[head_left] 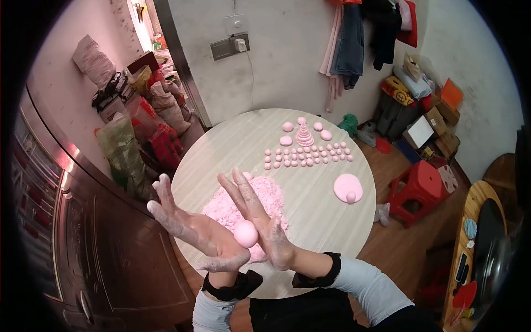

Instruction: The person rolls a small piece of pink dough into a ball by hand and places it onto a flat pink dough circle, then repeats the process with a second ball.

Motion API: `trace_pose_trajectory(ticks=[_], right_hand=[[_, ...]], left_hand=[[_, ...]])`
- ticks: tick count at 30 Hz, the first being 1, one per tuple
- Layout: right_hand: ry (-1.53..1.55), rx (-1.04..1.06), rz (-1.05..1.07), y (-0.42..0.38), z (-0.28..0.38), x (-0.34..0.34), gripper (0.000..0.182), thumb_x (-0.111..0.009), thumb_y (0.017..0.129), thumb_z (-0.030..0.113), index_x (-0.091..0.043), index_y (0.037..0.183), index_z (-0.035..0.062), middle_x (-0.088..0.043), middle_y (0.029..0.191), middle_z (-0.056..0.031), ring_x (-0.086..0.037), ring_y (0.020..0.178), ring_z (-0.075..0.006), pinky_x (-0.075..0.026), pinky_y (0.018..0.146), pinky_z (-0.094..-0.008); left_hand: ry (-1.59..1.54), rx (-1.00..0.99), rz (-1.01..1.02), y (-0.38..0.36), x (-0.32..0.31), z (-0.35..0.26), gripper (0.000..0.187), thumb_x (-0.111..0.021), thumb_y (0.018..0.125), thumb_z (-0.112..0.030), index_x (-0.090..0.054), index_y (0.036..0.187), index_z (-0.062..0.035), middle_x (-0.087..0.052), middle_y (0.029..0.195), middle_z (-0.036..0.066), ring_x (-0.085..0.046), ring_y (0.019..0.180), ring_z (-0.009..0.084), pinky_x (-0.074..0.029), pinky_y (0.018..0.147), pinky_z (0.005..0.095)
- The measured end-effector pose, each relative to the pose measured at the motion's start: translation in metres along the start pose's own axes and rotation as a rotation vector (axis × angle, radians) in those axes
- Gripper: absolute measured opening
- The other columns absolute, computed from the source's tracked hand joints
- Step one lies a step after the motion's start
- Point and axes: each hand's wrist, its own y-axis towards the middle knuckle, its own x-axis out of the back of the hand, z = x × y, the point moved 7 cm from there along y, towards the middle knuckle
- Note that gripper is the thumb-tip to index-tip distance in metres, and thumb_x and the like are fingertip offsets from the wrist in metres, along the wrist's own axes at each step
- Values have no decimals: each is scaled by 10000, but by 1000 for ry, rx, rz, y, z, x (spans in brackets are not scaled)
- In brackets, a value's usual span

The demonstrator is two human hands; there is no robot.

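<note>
Pink ball: lies between the two palms, over the tabletop, at about 7 to 8 o'clock from its centre. Left hand: palm against the ball, fingers stretched out toward 10 o'clock. Right hand: beside the ball at its 3 o'clock side, fingers extended toward 11 o'clock. Grip of both hands uncurled; no finger closes round the ball. Pale residue on the fingers.

Crumbly pink mass: on the tabletop at 8 to 9 o'clock, partly hidden by the hands. Small pink balls: set in rows at 1 o'clock. Tiered pink cone: just beyond the rows, with larger rounded pieces around it. Flat pink disc: near the 3 o'clock rim, bearing a small lump toward its 5 o'clock side. Red stool: off the tabletop, 3 o'clock.
</note>
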Motion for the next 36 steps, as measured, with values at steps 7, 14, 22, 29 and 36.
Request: trace_pose_trajectory(ticks=[7, 14, 22, 29, 36], right_hand=[[1, -88, -61, 2, -27, 18, 900, -133, 886, 692, 109, 1461, 43, 16, 1539, -186, 21, 1430, -279, 52, 1133, -407], [32, -83, -102, 4, -25, 24, 915, -142, 874, 710, 94, 1466, 52, 8, 1536, -191, 6, 1430, -281, 28, 1142, -413], [8, -101, -95, 7, -20, 29, 943, -137, 855, 735, 120, 1461, 59, 38, 1535, -188, 7, 1426, -306, 29, 1140, -429], [-56, 18, -67, 23, 16, 21, 949, -128, 852, 739, 134, 1457, 56, 50, 1533, -196, 46, 1426, -302, 47, 1133, -439], [-84, -8, 0, 19, 15, 10, 905, -100, 880, 695, 132, 1452, 32, 68, 1529, -208, 68, 1424, -298, 60, 1131, -436]], left_hand=[[-349, -57, 45, -3, -8, -30, 916, -155, 835, -760, 32, 1483, -139, -223, 1472, 242, -187, 1389, 334, -21, 1138, 464], [-553, 131, 126, -12, -18, -24, 972, -204, 810, -791, 57, 1482, -139, -190, 1484, 242, -166, 1398, 332, -30, 1142, 419], [-677, 159, 248, -15, -24, -34, 976, -233, 811, -788, 60, 1481, -143, -195, 1490, 220, -140, 1405, 331, -54, 1144, 427], [-304, 297, 374, -34, -37, 7, 939, -119, 826, -763, 65, 1480, -115, -183, 1486, 231, -181, 1387, 342, -30, 1138, 470], [-191, 318, 364, -37, -31, 26, 939, -63, 834, -745, 6, 1481, -68, -192, 1482, 232, -165, 1387, 364, -29, 1123, 510]])
